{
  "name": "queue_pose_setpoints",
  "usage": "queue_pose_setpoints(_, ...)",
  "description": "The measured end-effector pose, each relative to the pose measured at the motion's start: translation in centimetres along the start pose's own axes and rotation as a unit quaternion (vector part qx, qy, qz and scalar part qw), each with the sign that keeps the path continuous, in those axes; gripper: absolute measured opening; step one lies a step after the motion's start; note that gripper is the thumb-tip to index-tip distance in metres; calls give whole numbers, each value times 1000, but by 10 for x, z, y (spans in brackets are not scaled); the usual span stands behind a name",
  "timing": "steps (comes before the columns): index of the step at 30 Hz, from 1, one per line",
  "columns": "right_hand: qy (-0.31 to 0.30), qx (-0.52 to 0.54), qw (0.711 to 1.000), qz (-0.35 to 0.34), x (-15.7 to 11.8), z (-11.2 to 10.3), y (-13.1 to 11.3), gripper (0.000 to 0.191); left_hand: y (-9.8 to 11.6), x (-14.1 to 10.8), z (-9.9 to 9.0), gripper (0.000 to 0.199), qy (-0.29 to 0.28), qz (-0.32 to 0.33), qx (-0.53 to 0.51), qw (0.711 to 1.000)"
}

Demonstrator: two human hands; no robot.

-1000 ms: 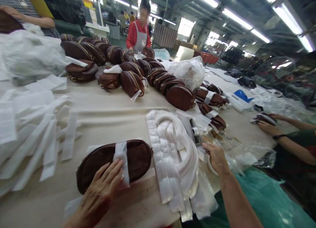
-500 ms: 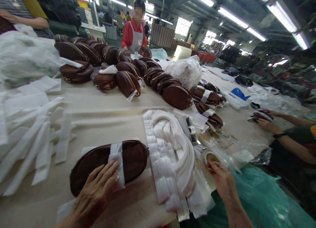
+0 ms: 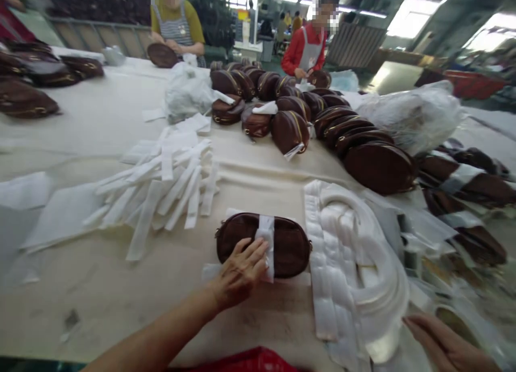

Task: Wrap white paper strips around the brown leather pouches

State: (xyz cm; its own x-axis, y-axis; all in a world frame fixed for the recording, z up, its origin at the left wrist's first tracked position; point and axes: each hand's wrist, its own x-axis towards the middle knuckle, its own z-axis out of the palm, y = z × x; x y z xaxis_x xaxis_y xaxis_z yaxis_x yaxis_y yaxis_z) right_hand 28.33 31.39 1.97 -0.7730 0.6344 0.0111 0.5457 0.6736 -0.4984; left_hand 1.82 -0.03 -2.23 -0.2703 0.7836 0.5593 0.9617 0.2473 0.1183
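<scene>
A dark brown oval bag (image 3: pixel 290 248) lies flat on the table, with a white strip (image 3: pixel 266 226) around its middle. My left hand (image 3: pixel 242 267) rests on the bag and strip, fingers laid out flat. To the right of the bag is a thick coil of white strip material (image 3: pixel 326 264). My right hand (image 3: pixel 447 342) is at the lower right, blurred, beside a tape roll (image 3: pixel 457 323); its fingers look pressed together, and whatever is between them is too small to make out.
Loose white strips (image 3: pixel 151 200) lie left of the bag. Rows of brown bags (image 3: pixel 379 167) stand farther back, near a plastic-wrapped bundle (image 3: pixel 415 114). Strapped bags (image 3: pixel 463 178) lie at the right. Two people in aprons work across the table, each handling a brown bag.
The view has swung left, bringing more of the table's left side in. My left hand stays on the bag. My right hand has come away from the tape roll toward the white coil.
</scene>
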Motion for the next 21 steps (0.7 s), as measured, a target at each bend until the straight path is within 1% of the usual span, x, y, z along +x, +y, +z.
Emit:
queue_pose_setpoints(1, -43, 14, 997, -65, 8, 1, -25, 26, 0, -1, 1, 17, -3, -3, 1, 1000)
queue_pose_setpoints(2, -109, 25, 985, -131, 17, 3, -54, 23, 0, -1, 1, 16, -4, -3, 2, 1000)
queue_pose_setpoints(3, -148, 38, 969, -196, 28, 6, -86, 21, 1, -2, 2, 16, -6, -3, 3, 1000)
queue_pose_setpoints(5, -233, 42, 920, -312, 51, 17, -148, 24, 2, -3, 2, 15, -9, -7, 2, 1000)
queue_pose_setpoints(6, -256, 27, 898, -356, 64, 26, -175, 26, 2, -4, 1, 14, -11, -7, 0, 1000)
queue_pose_setpoints(7, -258, 3, 883, -393, 77, 36, -198, 26, 2, -5, 1, 13, -16, -8, 0, 1000)
queue_pose_setpoints(9, -274, -37, 851, -447, 103, 60, -229, 24, 2, -6, 1, 12, -28, -10, 0, 1000)
queue_pose_setpoints(11, -285, -72, 831, -472, 125, 84, -244, 21, 2, -7, 1, 11, -41, -12, 0, 999)
queue_pose_setpoints(13, -294, -105, 821, -478, 140, 101, -251, 20, 1, -8, 2, 9, -45, -15, 0, 999)
queue_pose_setpoints(15, -302, -134, 810, -484, 149, 111, -255, 21, 1, -8, 2, 9, -45, -14, 1, 999)
queue_pose_setpoints(17, -314, -144, 803, -485, 154, 115, -260, 22, 0, -7, 2, 10, -43, -10, 1, 999)
queue_pose_setpoints(19, -335, -125, 813, -460, 158, 117, -265, 20, 0, -7, 1, 11, -43, -9, -1, 999)
queue_pose_setpoints(21, -365, -95, 833, -404, 165, 121, -268, 17, 0, -7, 1, 11, -47, -9, -1, 999)
